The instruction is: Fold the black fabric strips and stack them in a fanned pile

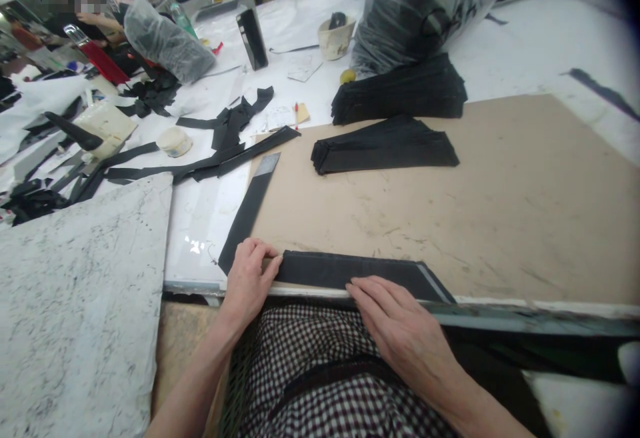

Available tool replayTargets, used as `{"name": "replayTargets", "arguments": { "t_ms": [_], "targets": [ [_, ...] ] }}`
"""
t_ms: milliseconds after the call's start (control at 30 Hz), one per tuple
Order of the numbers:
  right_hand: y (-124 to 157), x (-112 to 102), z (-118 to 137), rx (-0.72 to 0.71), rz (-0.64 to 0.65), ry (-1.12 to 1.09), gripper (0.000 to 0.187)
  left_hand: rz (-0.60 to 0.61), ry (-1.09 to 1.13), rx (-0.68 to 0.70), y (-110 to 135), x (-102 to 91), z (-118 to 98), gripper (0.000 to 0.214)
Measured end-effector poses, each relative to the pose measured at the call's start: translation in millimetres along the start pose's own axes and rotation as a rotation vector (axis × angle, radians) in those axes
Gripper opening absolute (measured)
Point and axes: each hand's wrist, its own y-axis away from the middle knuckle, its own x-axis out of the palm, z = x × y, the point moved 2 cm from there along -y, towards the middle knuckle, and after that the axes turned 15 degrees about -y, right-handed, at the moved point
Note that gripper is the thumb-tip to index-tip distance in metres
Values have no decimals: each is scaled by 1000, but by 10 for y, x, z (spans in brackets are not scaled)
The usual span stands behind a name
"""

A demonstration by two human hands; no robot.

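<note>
Black, probably light and limp, the strip, best held by its edges, is pinched by the left hand and touched by the unclenched right hand.

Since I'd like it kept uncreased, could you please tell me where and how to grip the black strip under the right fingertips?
Best, probably, at the pointed tip of the black strip, coming from the right: its slanted end lies flat, with its tip near the table's front edge, so a thumb might slip under; the left hand is at the opposite end.
</note>
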Motion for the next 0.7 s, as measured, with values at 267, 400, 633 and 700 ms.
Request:
{"name": "replayTargets", "arguments": {
  "t_ms": [267, 400, 633, 700],
  "targets": [
    [-7, -10, 6, -8, -12, -5, 33, 28, 54, -15, -21, 56, -40, 12],
    [-8, -4, 10, 7, -7, -16, 33, 66, 130, -20, -43, 56, -34, 14],
    [-111, -95, 75, 2, 15, 11, 31, 227, 330, -94, -72, -40, -17, 19],
    [-158, -122, 86, 4, 32, 33, 31, 269, 384, -132, -78, -41, 12, 21]
  ]
}}
